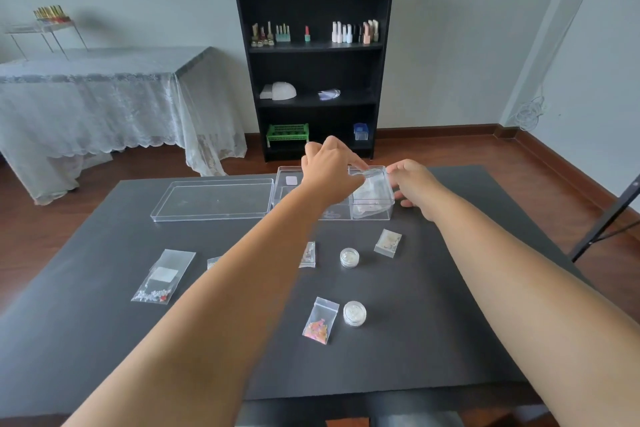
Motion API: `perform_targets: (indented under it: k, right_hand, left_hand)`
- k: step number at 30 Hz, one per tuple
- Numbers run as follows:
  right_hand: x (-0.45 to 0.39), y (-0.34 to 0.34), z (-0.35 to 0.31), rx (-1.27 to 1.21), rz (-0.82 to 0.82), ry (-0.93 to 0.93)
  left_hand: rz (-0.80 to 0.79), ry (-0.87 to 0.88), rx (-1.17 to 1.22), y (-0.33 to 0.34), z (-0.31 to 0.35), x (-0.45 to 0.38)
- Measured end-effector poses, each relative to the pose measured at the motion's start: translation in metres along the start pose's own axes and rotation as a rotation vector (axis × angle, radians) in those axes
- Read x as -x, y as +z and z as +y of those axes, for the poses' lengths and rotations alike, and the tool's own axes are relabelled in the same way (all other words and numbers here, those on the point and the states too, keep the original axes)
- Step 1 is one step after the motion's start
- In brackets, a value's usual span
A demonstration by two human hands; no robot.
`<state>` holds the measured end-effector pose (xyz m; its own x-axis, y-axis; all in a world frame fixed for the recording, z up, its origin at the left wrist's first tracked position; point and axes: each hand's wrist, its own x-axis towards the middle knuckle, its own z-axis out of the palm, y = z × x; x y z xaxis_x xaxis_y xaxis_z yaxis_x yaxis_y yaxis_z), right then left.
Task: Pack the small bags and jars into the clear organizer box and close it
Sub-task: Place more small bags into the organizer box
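The clear organizer box (372,213) stands open at the far middle of the dark table, its flat lid (213,199) lying to its left. My left hand (329,172) pinches a clear small bag (372,189) over the box's right compartment. My right hand (414,182) rests against the box's right side, fingers apart. Loose on the table lie a large bag of beads (162,277), a bag with pink bits (320,321), a bag (388,243) near the box, another bag (308,255) partly behind my arm, and two small jars (349,257) (354,313).
The dark table (433,322) ends close to me at the front. A black shelf unit (313,69) with nail polish bottles stands behind it. A lace-covered table (93,97) is at the left, and a black stand leg (606,218) at the right.
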<state>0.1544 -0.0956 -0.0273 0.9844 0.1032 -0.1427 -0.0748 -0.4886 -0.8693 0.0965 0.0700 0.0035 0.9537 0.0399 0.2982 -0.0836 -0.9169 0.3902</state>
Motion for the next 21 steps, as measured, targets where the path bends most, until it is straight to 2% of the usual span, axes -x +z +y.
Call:
perform_targets:
  k: [5, 8, 11, 16, 21]
  right_hand:
    - [0.000, 0.004, 0.007, -0.002, 0.009, -0.042]
    - [0.001, 0.007, 0.012, -0.001, 0.022, -0.050]
    - [0.003, 0.011, 0.018, 0.023, 0.010, -0.079]
    - [0.003, 0.013, 0.024, 0.005, -0.007, -0.084]
    - [0.003, 0.014, 0.032, -0.063, -0.030, -0.093]
  left_hand:
    - [0.159, 0.068, 0.024, -0.048, -0.044, 0.043]
    - [0.011, 0.024, 0.070, -0.078, -0.087, 0.079]
    - [-0.196, -0.155, 0.052, -0.099, -0.128, 0.113]
    - [-0.355, -0.342, 0.003, -0.116, -0.165, 0.151]
    - [-0.407, -0.520, -0.148, -0.123, -0.185, 0.170]
